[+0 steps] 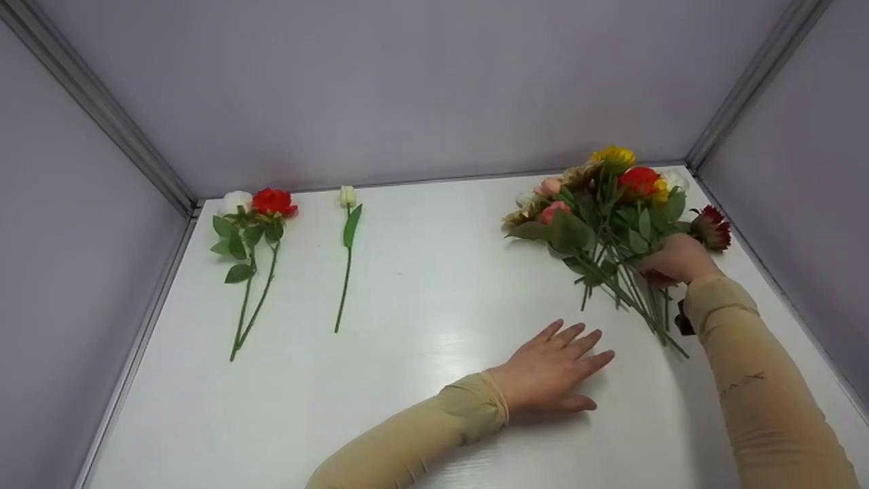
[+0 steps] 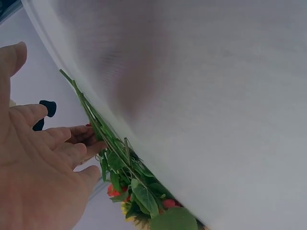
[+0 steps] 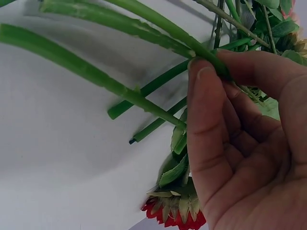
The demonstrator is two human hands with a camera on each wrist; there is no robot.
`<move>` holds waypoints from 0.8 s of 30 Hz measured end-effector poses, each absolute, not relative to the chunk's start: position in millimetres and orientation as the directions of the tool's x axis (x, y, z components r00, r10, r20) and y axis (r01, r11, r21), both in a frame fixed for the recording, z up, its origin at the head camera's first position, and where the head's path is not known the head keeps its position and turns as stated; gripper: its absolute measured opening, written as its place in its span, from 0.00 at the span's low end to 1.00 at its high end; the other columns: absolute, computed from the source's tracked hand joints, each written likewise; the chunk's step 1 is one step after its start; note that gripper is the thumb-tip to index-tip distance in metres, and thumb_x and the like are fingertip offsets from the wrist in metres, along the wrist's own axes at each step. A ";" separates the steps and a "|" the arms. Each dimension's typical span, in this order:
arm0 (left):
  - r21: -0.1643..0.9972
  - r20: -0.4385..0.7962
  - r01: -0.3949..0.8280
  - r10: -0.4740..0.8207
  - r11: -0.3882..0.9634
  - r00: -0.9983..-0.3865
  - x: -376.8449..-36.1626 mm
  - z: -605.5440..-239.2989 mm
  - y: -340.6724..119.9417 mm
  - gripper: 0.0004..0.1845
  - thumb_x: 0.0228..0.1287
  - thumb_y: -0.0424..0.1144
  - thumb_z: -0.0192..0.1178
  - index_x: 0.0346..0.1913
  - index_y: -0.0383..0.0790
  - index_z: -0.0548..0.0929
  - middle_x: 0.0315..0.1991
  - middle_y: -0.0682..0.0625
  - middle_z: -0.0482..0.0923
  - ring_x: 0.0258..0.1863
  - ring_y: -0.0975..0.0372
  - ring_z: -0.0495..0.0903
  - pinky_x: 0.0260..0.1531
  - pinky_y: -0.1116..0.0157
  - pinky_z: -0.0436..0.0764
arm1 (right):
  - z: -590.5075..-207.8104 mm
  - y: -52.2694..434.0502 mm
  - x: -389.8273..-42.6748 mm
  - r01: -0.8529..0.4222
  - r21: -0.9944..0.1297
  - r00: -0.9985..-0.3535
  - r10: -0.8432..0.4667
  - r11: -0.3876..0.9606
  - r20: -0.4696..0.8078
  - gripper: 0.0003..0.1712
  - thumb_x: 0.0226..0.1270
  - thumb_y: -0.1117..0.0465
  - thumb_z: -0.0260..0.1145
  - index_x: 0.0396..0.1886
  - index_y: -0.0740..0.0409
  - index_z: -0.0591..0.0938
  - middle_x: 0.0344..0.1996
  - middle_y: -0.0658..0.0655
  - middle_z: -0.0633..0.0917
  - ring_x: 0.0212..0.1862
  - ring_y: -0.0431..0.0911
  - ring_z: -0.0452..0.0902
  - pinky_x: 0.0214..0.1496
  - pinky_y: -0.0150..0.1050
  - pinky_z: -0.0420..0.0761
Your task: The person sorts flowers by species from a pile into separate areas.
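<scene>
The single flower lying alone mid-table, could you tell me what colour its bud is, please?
The single flower has a creamy white bud on a green stem, seen best in the head view.

Your right hand [image 3: 244, 143] pinches a green stem [image 3: 158, 21] between thumb and fingers; a red flower [image 3: 175, 211] lies below it.

No readable txt, labels, brands or nos. anywhere: flowers, table, walls, sleeves all unmarked.

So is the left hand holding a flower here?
No, the left hand lies flat and open on the white table, holding nothing.
</scene>
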State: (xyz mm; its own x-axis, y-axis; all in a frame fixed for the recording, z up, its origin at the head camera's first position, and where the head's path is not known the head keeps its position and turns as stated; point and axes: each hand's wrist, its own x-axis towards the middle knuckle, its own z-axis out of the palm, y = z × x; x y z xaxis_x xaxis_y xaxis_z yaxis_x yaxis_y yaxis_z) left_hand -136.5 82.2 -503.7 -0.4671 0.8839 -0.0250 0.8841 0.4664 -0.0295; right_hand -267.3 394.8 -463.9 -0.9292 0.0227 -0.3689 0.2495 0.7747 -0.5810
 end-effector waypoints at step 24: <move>0.233 -0.009 0.800 0.824 0.553 -0.567 -156.5 -502.6 54.7 0.37 0.77 0.63 0.49 0.81 0.52 0.61 0.80 0.51 0.56 0.79 0.56 0.53 0.77 0.59 0.50 | -435.5 390.2 -263.6 0.195 -0.634 -0.980 0.116 0.748 -0.164 0.20 0.69 0.54 0.69 0.23 0.64 0.85 0.18 0.54 0.84 0.27 0.50 0.82 0.32 0.38 0.81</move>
